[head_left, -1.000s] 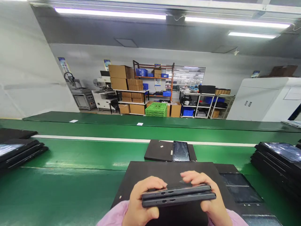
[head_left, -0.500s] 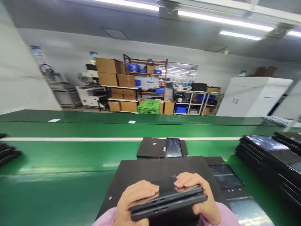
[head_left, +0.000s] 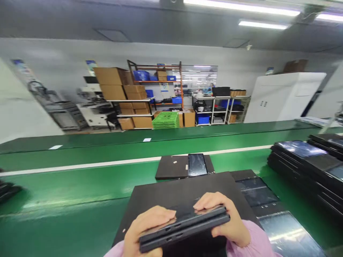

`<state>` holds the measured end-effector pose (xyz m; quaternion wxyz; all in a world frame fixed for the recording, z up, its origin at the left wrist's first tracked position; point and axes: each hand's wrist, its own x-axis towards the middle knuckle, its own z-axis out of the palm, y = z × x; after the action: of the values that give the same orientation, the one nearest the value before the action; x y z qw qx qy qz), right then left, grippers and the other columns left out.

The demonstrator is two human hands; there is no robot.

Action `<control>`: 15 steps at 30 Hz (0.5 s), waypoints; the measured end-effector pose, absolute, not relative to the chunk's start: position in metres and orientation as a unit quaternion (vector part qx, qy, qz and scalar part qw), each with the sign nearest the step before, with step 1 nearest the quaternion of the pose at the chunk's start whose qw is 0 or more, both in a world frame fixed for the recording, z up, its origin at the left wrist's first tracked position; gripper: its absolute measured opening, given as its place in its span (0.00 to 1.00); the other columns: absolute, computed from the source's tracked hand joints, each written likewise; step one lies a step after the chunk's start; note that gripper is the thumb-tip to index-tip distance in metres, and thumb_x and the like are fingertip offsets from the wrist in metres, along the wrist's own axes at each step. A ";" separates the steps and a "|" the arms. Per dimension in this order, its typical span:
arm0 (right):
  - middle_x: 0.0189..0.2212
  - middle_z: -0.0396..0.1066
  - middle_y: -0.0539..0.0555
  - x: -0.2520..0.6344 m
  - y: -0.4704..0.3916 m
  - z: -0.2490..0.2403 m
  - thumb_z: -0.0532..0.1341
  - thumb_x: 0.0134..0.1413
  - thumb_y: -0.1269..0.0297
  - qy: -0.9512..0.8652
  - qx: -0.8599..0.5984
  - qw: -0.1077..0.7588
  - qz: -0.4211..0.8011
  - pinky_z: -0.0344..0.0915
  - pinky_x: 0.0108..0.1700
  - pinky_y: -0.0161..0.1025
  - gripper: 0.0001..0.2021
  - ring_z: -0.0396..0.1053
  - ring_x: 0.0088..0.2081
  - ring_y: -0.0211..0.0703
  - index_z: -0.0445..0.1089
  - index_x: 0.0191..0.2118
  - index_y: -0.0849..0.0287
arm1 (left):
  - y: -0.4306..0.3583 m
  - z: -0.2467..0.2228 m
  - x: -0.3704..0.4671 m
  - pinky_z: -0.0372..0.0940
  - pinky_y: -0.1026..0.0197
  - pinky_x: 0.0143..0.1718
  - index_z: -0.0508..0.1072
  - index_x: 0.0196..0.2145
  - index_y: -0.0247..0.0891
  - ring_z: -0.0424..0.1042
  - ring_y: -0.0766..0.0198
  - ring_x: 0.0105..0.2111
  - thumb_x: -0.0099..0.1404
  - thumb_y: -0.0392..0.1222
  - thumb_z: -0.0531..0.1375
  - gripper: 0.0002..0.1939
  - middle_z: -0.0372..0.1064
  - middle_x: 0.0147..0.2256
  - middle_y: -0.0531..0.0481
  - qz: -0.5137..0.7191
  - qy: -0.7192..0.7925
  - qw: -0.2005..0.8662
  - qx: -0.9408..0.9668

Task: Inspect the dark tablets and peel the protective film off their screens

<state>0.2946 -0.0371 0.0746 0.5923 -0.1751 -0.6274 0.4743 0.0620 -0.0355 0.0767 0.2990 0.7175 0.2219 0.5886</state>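
Two dark, flat tablet-like devices (head_left: 184, 228) are stacked one on the other, held at a tilt above a black board (head_left: 171, 194). My left hand (head_left: 147, 228) grips their left end, fingers over the top and thumb underneath. At the right end, my right hand (head_left: 223, 217) holds the same pair, its fingers on the upper face and its thumb below. The edges with small port openings face me. Both sleeves are pink.
Beyond the board lies a dark pad with a small screen (head_left: 197, 165). More screens (head_left: 257, 192) lie right of the board. Stacks of black devices (head_left: 300, 167) stand far right on the green bench (head_left: 66, 228), with dark items (head_left: 8, 191) at far left.
The view has tilted and shifted a little. Both hands, still round the device pair, appear slightly further left in the picture. The grip looks the same.
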 end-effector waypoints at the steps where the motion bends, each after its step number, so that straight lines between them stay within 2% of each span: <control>1: 0.37 0.74 0.55 0.297 -0.036 0.075 0.69 0.42 0.52 -0.631 -0.175 0.589 0.474 0.67 0.42 0.47 0.19 0.71 0.39 0.48 0.70 0.40 0.51 | -0.035 0.078 0.064 0.71 0.54 0.37 0.74 0.42 0.49 0.74 0.53 0.36 0.57 0.56 0.60 0.17 0.76 0.34 0.48 0.590 0.217 0.305 0.715; 9: 0.36 0.73 0.55 0.306 -0.026 0.077 0.66 0.47 0.51 -0.650 -0.200 0.562 0.470 0.66 0.43 0.49 0.16 0.71 0.40 0.51 0.70 0.41 0.48 | -0.030 0.071 0.068 0.67 0.51 0.39 0.74 0.42 0.48 0.73 0.52 0.37 0.57 0.56 0.60 0.17 0.75 0.35 0.46 0.597 0.235 0.331 0.693; 15: 0.37 0.73 0.54 0.306 -0.016 0.084 0.66 0.47 0.49 -0.656 -0.237 0.551 0.457 0.66 0.42 0.45 0.16 0.70 0.41 0.49 0.70 0.40 0.48 | -0.019 0.081 0.072 0.67 0.56 0.36 0.76 0.39 0.44 0.72 0.55 0.34 0.56 0.56 0.61 0.18 0.75 0.34 0.45 0.607 0.227 0.368 0.667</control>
<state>0.3061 -0.0156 0.0843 0.5512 -0.2370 -0.6564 0.4574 0.0718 -0.0193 0.0808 0.3678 0.6672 0.2272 0.6066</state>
